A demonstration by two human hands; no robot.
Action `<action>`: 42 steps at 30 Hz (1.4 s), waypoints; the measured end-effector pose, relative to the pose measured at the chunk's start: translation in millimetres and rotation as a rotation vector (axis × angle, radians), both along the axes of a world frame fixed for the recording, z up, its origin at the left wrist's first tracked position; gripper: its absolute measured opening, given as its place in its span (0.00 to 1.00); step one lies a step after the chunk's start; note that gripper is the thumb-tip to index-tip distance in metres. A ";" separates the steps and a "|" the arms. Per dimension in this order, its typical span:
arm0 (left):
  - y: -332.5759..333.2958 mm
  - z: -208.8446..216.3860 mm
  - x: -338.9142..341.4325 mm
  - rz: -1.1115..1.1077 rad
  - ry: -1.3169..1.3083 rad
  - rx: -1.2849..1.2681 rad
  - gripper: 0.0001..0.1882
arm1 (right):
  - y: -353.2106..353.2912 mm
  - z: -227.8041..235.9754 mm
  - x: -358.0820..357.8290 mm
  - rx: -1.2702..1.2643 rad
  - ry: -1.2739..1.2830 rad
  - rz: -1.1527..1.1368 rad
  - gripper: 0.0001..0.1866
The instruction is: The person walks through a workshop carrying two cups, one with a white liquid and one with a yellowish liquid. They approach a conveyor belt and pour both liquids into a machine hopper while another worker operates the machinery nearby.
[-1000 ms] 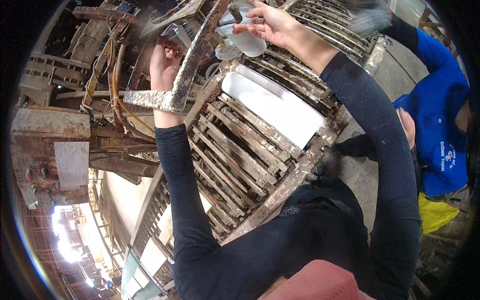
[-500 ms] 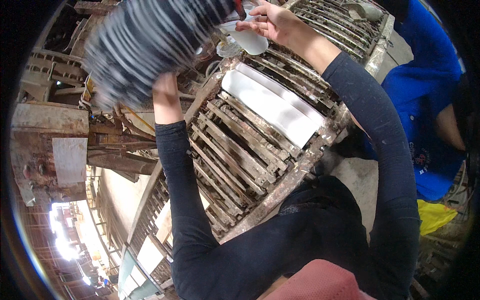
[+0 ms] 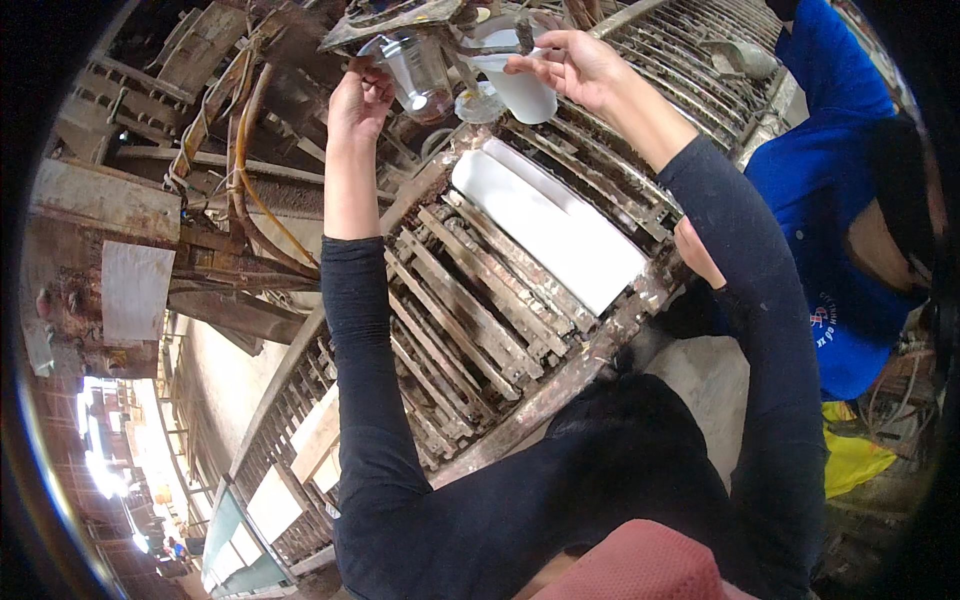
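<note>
At the top of the view my left hand (image 3: 360, 105) is closed, its curled fingers at the edge of a tilted clear plastic cup (image 3: 415, 80). My right hand (image 3: 585, 72) reaches across from the right, thumb and fingers pinched at the rim of a white plastic cup (image 3: 525, 95). A dark, stained stick (image 3: 525, 35) rises by that rim. Between the two cups sits a small clear dish (image 3: 480, 105). Just above the clear cup a dirty flat plate (image 3: 390, 22) partly hides its top. Two long white boards (image 3: 550, 225) lie nearer me on a slatted rack (image 3: 470, 310).
On the right stands a person in a blue shirt (image 3: 825, 180), close to my right arm. A yellow cloth (image 3: 855, 465) hangs below. Cables (image 3: 240, 170) and rusty framework fill the left. A metal can (image 3: 745, 58) lies on the far slats.
A large, blurred dark striped thing that covered my left hand has left the view. My left hand now shows at the clear cup. My right hand stays by the white cup.
</note>
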State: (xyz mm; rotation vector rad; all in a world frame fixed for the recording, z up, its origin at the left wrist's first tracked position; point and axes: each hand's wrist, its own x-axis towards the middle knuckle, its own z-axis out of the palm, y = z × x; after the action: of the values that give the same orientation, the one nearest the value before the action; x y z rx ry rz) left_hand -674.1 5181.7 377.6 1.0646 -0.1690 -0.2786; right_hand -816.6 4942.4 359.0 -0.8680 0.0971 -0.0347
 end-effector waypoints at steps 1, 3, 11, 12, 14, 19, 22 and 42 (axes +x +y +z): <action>-4.3 -0.1 -1.2 0.007 -0.002 -0.003 0.09 | -3.5 -1.8 -0.3 -0.015 -0.058 0.010 0.24; -5.5 1.7 -1.7 -0.006 -0.036 0.029 0.09 | -2.5 -2.3 -0.3 -0.079 -0.084 -0.041 0.17; -2.6 -0.4 -2.6 0.022 -0.052 0.085 0.08 | 1.0 5.5 -4.5 -0.050 -0.074 -0.037 0.22; -3.2 -0.7 -3.5 0.025 -0.057 0.083 0.08 | 0.9 5.3 -4.5 -0.036 -0.071 -0.026 0.22; -4.0 0.0 -4.2 0.031 -0.065 0.081 0.08 | -0.4 5.3 -4.3 -0.041 -0.092 -0.023 0.23; -4.5 -0.1 -6.4 0.067 -0.028 0.067 0.06 | -4.1 1.1 -1.5 -0.019 -0.099 0.032 0.28; -3.3 -0.5 -5.6 0.070 -0.039 0.089 0.06 | -5.0 -3.4 -0.9 0.006 -0.095 0.044 0.33; -5.0 -0.9 -19.3 0.099 -0.125 0.073 0.06 | -3.7 4.0 -6.2 0.024 0.009 0.035 0.24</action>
State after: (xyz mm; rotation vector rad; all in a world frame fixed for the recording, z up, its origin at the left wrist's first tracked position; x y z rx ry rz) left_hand -693.5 5176.6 376.7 1.1596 -0.2188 -0.1299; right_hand -822.8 4938.6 363.0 -0.8461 0.0900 0.0032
